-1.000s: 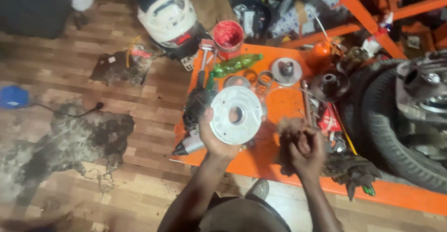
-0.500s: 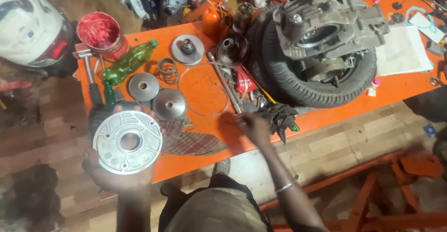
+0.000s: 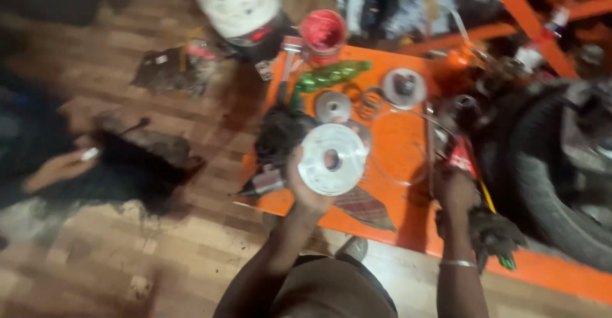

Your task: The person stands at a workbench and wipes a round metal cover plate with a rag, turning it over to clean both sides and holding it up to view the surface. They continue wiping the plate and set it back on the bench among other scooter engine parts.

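Note:
My left hand (image 3: 305,184) holds a round silver metal cover plate (image 3: 333,158) with a hole in its middle, lifted over the near left part of the orange table (image 3: 395,146). My right hand (image 3: 454,187) rests on the table to the right, next to a long thin metal tool (image 3: 432,152); the blur hides whether it grips it. A thin ring gasket (image 3: 408,146) lies between the hands. A dark rag (image 3: 280,133) sits just behind the plate.
On the table stand a red bowl (image 3: 323,31), a green bottle (image 3: 331,75), two small round metal discs (image 3: 333,106) (image 3: 403,87) and a spring. A tyre (image 3: 548,177) fills the right. A white helmet (image 3: 239,2) and dark rags lie on the wooden floor.
The view has swung back to the left, so the engine on the tyre is out of sight. My left hand still holds the plate; my right hand has moved back toward the thin tool.

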